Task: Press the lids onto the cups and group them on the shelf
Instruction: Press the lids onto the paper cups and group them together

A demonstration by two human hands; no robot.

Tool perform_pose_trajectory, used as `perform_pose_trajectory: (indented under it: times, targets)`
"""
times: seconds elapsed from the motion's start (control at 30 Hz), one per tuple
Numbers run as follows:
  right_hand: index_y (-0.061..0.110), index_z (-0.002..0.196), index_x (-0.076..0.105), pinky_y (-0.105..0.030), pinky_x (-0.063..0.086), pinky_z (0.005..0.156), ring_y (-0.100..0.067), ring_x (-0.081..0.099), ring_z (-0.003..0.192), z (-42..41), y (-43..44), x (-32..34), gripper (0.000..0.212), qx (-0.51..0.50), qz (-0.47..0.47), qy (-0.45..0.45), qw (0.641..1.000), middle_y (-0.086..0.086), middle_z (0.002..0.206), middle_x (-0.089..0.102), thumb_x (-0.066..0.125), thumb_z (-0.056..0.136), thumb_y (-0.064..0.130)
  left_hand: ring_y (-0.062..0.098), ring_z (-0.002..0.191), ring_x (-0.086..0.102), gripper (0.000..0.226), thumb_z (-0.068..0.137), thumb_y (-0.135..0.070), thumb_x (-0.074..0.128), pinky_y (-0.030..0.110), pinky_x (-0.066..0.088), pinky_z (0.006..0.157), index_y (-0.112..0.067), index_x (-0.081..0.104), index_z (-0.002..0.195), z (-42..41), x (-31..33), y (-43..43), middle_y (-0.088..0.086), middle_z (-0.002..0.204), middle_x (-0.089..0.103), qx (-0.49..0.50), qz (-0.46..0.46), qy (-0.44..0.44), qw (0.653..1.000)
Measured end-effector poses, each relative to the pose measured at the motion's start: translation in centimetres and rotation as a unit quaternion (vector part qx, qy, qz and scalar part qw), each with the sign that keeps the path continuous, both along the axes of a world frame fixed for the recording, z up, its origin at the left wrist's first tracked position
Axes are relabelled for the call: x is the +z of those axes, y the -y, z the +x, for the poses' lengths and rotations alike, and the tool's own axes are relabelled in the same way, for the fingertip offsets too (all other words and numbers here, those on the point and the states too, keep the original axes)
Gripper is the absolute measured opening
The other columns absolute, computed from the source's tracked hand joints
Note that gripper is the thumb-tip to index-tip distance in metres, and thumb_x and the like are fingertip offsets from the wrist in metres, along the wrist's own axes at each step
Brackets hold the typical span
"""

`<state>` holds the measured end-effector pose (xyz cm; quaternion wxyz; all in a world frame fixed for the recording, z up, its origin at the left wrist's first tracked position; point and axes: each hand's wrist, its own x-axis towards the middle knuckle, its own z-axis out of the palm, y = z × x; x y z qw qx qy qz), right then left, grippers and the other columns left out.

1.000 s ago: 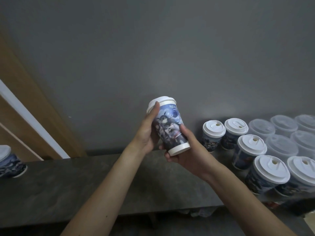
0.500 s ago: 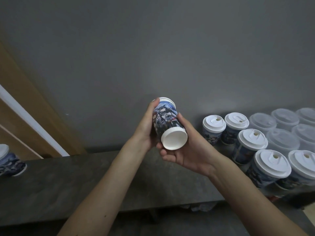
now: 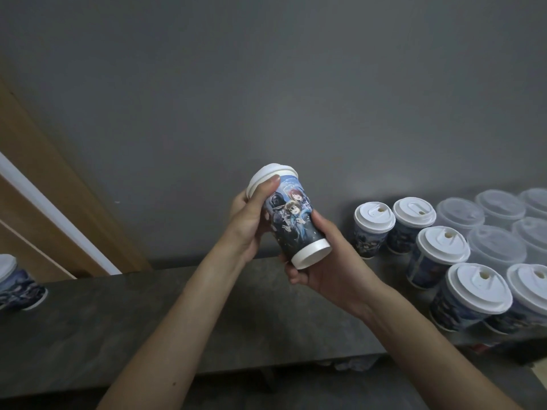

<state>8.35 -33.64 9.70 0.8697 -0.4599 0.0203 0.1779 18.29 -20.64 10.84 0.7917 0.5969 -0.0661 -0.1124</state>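
Observation:
I hold a printed blue paper cup (image 3: 291, 224) tilted in the air above the dark shelf (image 3: 148, 315), its white lid (image 3: 266, 176) pointing up and to the left. My left hand (image 3: 251, 220) grips the upper part, thumb lying along the lid's rim. My right hand (image 3: 322, 261) cups the white base from below. To the right, several lidded printed cups (image 3: 374, 229) stand grouped on the shelf.
Several clear-lidded cups (image 3: 497, 247) stand behind the printed ones at the far right. A single lidded cup (image 3: 14, 282) stands at the shelf's left end. A grey wall rises behind the shelf, and a wooden door frame (image 3: 44, 179) is at the left.
The cup was tipped with its base towards me half a second ago. It has now swung back so its printed side and lid show, and it sits a little higher in both hands.

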Motion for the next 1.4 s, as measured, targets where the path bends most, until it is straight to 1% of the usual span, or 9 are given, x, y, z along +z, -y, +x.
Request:
perform_pose_trajectory:
  times: [0.27,0.37,0.47,0.57,0.77,0.9,1.07,1.23,1.4]
  targets:
    - [0.009,0.108,0.071,-0.028,0.056,0.057,-0.023,0.060,0.059,-0.1,0.0,-1.1,0.056,0.027,0.078,-0.033,0.996,-0.019,0.084,0.063,0.048,0.094,0.058,0.026,0.086,0.074,0.050,0.075,-0.047,0.077,0.038,0.059,0.080,-0.008,0.074,0.105,-0.2,-0.6,0.1,0.016,0.097,0.077,0.007,0.064,-0.030,0.997]
    - [0.003,0.112,0.068,-0.032,0.056,0.059,-0.024,0.061,0.061,-0.2,0.1,-1.9,0.059,-0.006,0.033,-0.014,0.999,-0.018,0.083,0.064,0.054,0.092,0.056,0.028,0.086,0.075,0.050,0.073,-0.047,0.076,0.042,0.059,0.082,-0.008,0.075,0.104,-0.2,-0.7,0.4,0.016,0.095,0.077,0.018,0.082,-0.007,0.996]
    - [-0.010,0.127,0.054,-0.035,0.053,0.059,-0.024,0.061,0.063,0.1,0.1,-3.5,0.076,-0.104,-0.095,0.025,0.990,-0.017,0.083,0.063,0.071,0.085,0.051,0.031,0.095,0.075,0.071,0.067,-0.059,0.079,0.050,0.059,0.091,-0.010,0.069,0.117,0.0,-1.6,1.0,0.015,0.104,0.077,0.004,0.089,0.004,0.996]
    - [-0.008,0.120,0.060,-0.033,0.053,0.057,-0.024,0.060,0.059,-0.1,0.9,-4.0,0.069,-0.076,-0.062,0.004,0.995,-0.024,0.090,0.060,0.066,0.089,0.053,0.028,0.105,0.074,0.095,0.068,-0.089,0.057,0.046,0.058,0.094,-0.013,0.068,0.125,0.0,-2.5,1.3,0.012,0.114,0.076,-0.075,0.098,-0.076,0.989]
    - [0.001,0.117,0.063,-0.034,0.057,0.064,-0.026,0.067,0.071,-1.2,3.5,-6.7,0.062,-0.069,-0.124,-0.008,0.990,-0.021,0.094,0.069,0.067,0.084,0.053,0.030,0.100,0.072,0.049,0.088,-0.047,0.063,0.043,0.056,0.096,-0.008,0.072,0.116,-0.9,-5.0,3.9,0.018,0.112,0.075,-0.051,0.025,-0.109,0.992]
    - [0.021,0.130,0.057,-0.039,0.056,0.101,-0.016,0.069,0.117,-3.0,6.3,-11.1,0.072,-0.128,-0.328,0.065,0.934,0.002,0.124,0.073,0.085,0.073,0.054,0.011,0.107,0.068,0.047,0.085,-0.032,0.068,0.023,0.055,0.088,-0.017,0.063,0.129,-2.5,-7.6,5.2,-0.001,0.120,0.072,-0.120,0.077,0.041,0.989]
    - [0.039,0.122,0.056,-0.018,0.050,0.093,0.002,0.063,0.108,-4.3,10.4,-15.1,0.068,-0.249,-0.512,0.080,0.818,0.008,0.120,0.062,0.091,0.064,0.049,-0.001,0.131,0.051,0.074,0.080,-0.046,0.076,0.012,0.043,0.101,-0.030,0.045,0.145,-4.9,-12.3,8.4,-0.010,0.144,0.048,-0.131,0.192,0.175,0.957]
    - [0.031,0.132,0.054,-0.027,0.051,0.102,0.002,0.059,0.122,-4.1,12.4,-18.2,0.073,-0.312,-0.520,0.059,0.793,0.010,0.131,0.063,0.082,0.068,0.049,-0.010,0.137,0.041,0.100,0.072,-0.047,0.085,0.010,0.033,0.110,-0.041,0.025,0.151,-6.1,-14.6,11.4,-0.023,0.150,0.043,-0.153,0.255,0.176,0.938]
    - [0.024,0.136,0.048,-0.005,0.037,0.102,0.019,0.048,0.126,-3.3,12.9,-18.7,0.073,-0.353,-0.501,0.073,0.787,0.023,0.135,0.055,0.079,0.070,0.019,-0.011,0.137,0.040,0.102,0.072,-0.031,0.091,0.010,0.033,0.109,-0.030,0.029,0.154,-5.7,-16.4,14.0,-0.015,0.150,0.046,-0.142,0.284,0.190,0.929]
